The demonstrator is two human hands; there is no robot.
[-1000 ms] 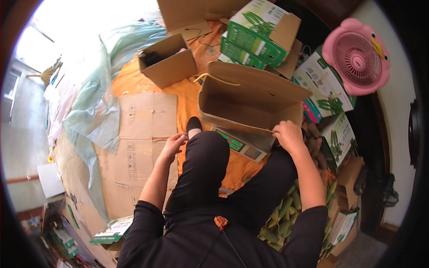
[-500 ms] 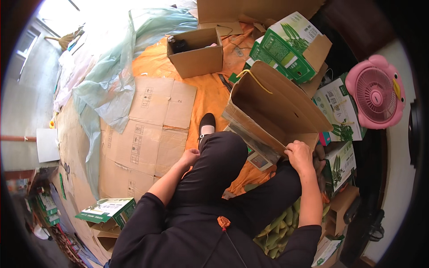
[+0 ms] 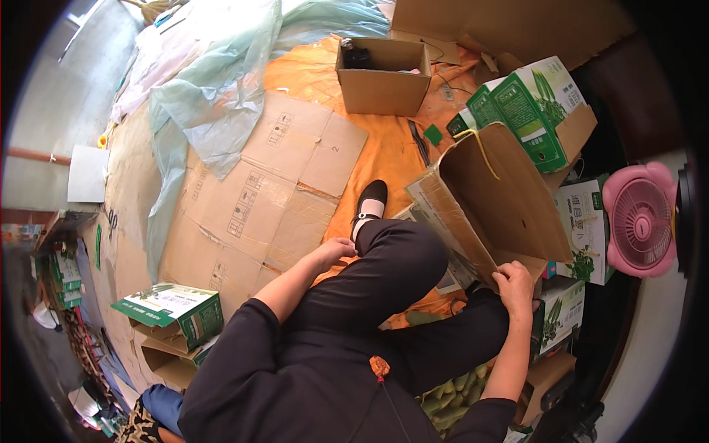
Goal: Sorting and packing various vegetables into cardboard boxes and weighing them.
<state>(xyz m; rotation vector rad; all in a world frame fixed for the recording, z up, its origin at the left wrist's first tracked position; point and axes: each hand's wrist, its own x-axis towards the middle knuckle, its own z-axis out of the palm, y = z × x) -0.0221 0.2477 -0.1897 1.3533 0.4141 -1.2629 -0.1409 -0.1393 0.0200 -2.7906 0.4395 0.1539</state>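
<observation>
I sit on the floor with one leg in black trousers bent in front of me, a black shoe [image 3: 371,198] on its foot. My right hand [image 3: 515,283] grips the near edge of a large brown cardboard piece [image 3: 496,199] with a yellow strap, which stands tilted at my right. My left hand [image 3: 336,250] rests against my knee, fingers curled, holding nothing that I can see. Part of a flat printed carton shows under the brown cardboard.
Flattened cardboard sheets [image 3: 273,188] and an orange cloth [image 3: 384,148] cover the floor. An open brown box [image 3: 384,74] stands ahead. Green-and-white cartons [image 3: 532,111] are stacked at right beside a pink fan [image 3: 641,219]. Another green carton [image 3: 173,310] lies at left, and pale plastic sheeting [image 3: 214,96] spreads beyond.
The view has swung left, so everything sits further right in the picture. The brown cardboard has tipped up more steeply. My right hand has kept its hold on the edge; my left stays by my knee.
</observation>
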